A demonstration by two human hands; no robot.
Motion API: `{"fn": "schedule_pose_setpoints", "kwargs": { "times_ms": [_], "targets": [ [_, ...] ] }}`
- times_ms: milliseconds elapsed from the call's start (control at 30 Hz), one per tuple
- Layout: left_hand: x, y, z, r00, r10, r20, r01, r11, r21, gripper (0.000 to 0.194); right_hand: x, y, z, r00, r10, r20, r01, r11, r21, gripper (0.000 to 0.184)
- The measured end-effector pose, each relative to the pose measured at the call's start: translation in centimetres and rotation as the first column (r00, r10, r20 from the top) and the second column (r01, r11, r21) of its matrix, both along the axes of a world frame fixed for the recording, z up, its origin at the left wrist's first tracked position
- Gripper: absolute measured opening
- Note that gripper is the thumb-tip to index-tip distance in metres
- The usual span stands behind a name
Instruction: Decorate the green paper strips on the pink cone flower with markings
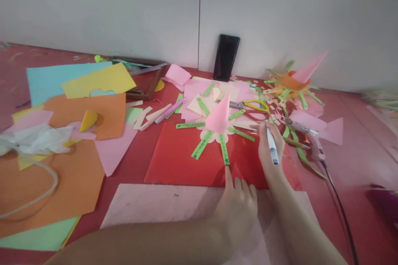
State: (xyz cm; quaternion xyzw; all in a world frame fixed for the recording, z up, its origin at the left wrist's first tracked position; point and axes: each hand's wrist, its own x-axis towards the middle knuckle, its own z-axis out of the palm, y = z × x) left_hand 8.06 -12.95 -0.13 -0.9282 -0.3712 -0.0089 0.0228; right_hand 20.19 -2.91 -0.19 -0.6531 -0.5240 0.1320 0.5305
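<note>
A pink paper cone stands on a pale scalloped paper flower, with green paper strips spread out around it. Several strips carry dark pen marks and a star at the tip. All of this rests on a red board. My left hand presses its outstretched index fingertip on the end of the front strip; its other fingers are bent and hold nothing. In my right hand, to the right of the cone, is a white marker pen with a blue end; its tip is hard to make out.
Yellow-handled scissors lie behind the cone. At right sit a pink glue gun with a cable and another cone piece. A phone leans on the wall. Coloured paper sheets and a brown tray are at left.
</note>
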Motion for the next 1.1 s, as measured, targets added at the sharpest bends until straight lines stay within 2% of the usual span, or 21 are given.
{"fn": "schedule_pose_setpoints", "kwargs": {
  "times_ms": [133,200,267,333,433,500,533,667,733,800,933,1100],
  "targets": [
    [-0.3,1.3,1.5,0.999,-0.013,-0.033,0.008,0.99,-0.14,0.013,0.7,0.3,-0.7,0.994,-0.015,0.107,0.02,0.999,-0.043,0.027],
    [-1.0,3.0,3.1,0.999,-0.037,0.002,0.037,0.981,-0.191,0.006,0.7,0.4,-0.9,0.995,0.023,0.098,-0.017,0.998,-0.056,0.027],
    [-2.1,5.4,5.1,0.995,0.017,0.099,-0.001,0.987,-0.158,0.005,0.6,0.4,-1.0,0.995,0.061,0.073,-0.058,0.997,-0.053,0.028],
    [-3.5,8.1,7.0,0.971,0.107,0.215,-0.103,0.994,-0.028,0.012,0.6,0.5,-1.1,0.995,0.087,0.057,-0.083,0.995,-0.063,0.03],
    [-5.9,11.7,8.6,0.848,0.288,0.445,-0.335,0.942,0.029,0.013,0.5,0.7,-1.4,0.993,0.104,0.046,-0.101,0.992,-0.07,0.03],
    [-7.1,13.3,8.7,0.751,0.319,0.579,-0.415,0.909,0.038,0.007,0.6,0.8,-1.6,0.991,0.127,0.044,-0.123,0.989,-0.084,0.029],
    [-7.5,13.9,8.5,0.717,0.309,0.625,-0.416,0.909,0.027,0.006,0.6,0.8,-1.7,0.989,0.137,0.053,-0.132,0.987,-0.095,0.028],
    [-7.8,14.5,7.9,0.616,0.17,0.769,-0.206,0.977,-0.05,0.01,0.7,0.9,-1.8,0.984,0.149,0.095,-0.137,0.983,-0.122,0.027],
    [-7.7,14.3,7.9,0.631,0.127,0.765,-0.096,0.992,-0.086,0.015,0.6,0.8,-1.6,0.98,0.159,0.118,-0.144,0.982,-0.125,0.026],
    [-7.5,14.1,8.0,0.68,0.108,0.725,-0.029,0.992,-0.121,0.019,0.4,0.7,-1.4,0.976,0.18,0.125,-0.164,0.978,-0.128,0.026],
    [-7.7,14.4,7.4,0.725,0.136,0.676,-0.009,0.982,-0.188,0.027,0.2,0.7,-1.2,0.977,0.195,0.091,-0.181,0.972,-0.15,0.028],
    [-7.8,14.9,7.0,0.702,0.174,0.69,0.016,0.966,-0.259,0.029,0.0,0.8,-1.3,0.971,0.224,0.088,-0.21,0.966,-0.15,0.03]
  ]
}}
